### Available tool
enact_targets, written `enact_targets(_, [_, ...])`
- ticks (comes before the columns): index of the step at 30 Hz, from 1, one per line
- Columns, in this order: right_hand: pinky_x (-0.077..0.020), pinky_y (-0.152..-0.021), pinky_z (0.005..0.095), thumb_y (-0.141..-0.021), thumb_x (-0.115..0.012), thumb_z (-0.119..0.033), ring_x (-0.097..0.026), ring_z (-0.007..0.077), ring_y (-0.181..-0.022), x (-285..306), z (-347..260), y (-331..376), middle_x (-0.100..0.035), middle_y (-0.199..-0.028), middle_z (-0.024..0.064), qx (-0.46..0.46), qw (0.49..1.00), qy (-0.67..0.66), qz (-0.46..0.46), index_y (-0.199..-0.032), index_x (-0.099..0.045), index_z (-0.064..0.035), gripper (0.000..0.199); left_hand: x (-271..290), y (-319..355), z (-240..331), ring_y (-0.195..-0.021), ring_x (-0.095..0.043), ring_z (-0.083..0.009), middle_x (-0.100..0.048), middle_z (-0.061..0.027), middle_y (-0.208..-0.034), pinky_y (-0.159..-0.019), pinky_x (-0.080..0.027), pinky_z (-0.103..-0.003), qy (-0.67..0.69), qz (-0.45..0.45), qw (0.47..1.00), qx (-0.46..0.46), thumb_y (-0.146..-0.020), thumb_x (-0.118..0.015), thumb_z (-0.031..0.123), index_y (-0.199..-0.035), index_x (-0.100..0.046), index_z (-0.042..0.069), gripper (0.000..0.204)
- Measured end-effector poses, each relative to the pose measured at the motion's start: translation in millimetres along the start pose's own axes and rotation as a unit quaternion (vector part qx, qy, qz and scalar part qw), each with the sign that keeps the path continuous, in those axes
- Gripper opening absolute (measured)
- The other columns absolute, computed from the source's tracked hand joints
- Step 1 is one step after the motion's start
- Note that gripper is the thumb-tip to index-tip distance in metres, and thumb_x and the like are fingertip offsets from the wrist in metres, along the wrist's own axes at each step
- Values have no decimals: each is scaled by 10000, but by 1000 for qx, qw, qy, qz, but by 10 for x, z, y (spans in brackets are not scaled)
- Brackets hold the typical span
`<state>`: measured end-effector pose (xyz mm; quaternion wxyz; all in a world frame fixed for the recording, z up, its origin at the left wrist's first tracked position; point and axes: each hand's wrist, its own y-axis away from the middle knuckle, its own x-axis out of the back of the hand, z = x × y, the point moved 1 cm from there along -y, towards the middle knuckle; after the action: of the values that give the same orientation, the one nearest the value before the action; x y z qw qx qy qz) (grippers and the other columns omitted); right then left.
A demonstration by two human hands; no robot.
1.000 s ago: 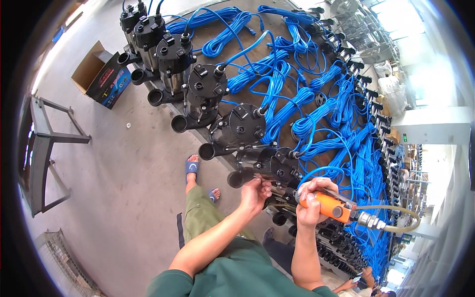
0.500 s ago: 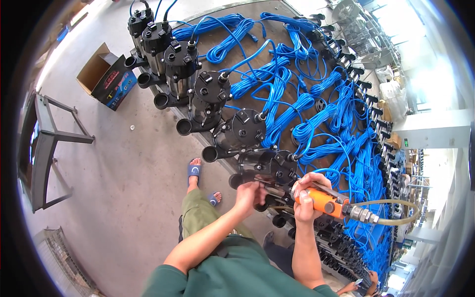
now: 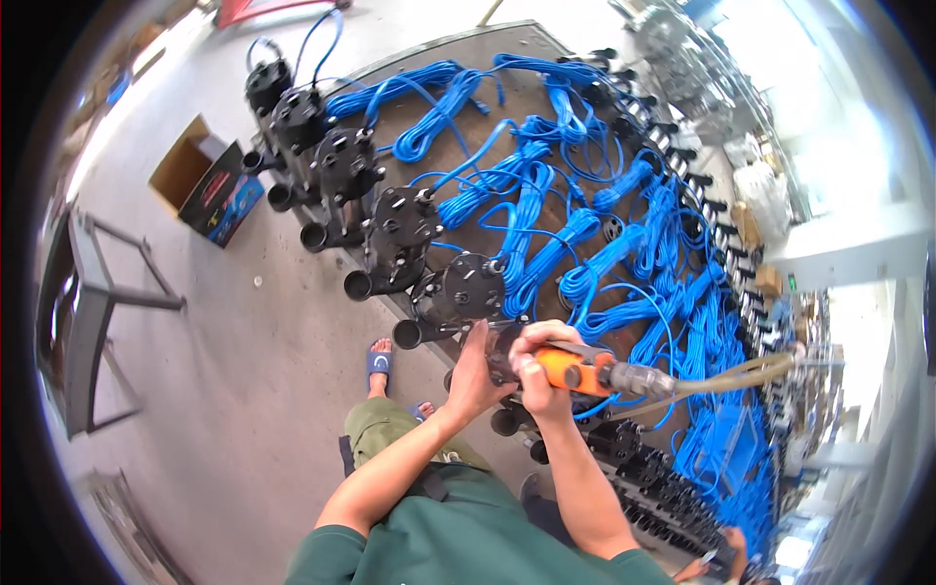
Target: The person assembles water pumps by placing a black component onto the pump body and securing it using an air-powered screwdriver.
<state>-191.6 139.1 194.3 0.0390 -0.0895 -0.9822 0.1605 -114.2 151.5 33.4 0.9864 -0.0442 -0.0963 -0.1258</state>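
Tabletop beyond, the orange tool juts from the right grip.

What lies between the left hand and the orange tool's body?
In the head view, the right hand, wrapped around the orange tool, and part of a black pump, blurred, lie there.

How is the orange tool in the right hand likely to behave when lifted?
The orange tool probably feels rigid and fairly heavy, given its chunky body and metal coupling. Its bent hose looks flexible, so it may swing or tug.
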Motion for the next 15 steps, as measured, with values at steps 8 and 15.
enact_targets(8, [-506,-719,244,-813,-607,25,-605,84,-819,117,-321,-176,-633,-965,68,21,991,-104,83,-1153,-582,-19,344,35,-143,213,-1205,-601,-359,-561,-223,-1343,-979,-501,-412,-16,-17,1000,-2,-733,-827,227,-1499,-318,43,937])
enact_targets(15, [-506,-636,249,-755,-620,56,-620,93,-712,885,-297,-337,-656,-799,52,69,957,-41,277,-942,-635,35,189,-89,-11,170,-870,-706,-268,-688,-149,-992,-770,-555,-374,-74,-14,997,28,-653,-907,252,-1244,-474,-35,787])
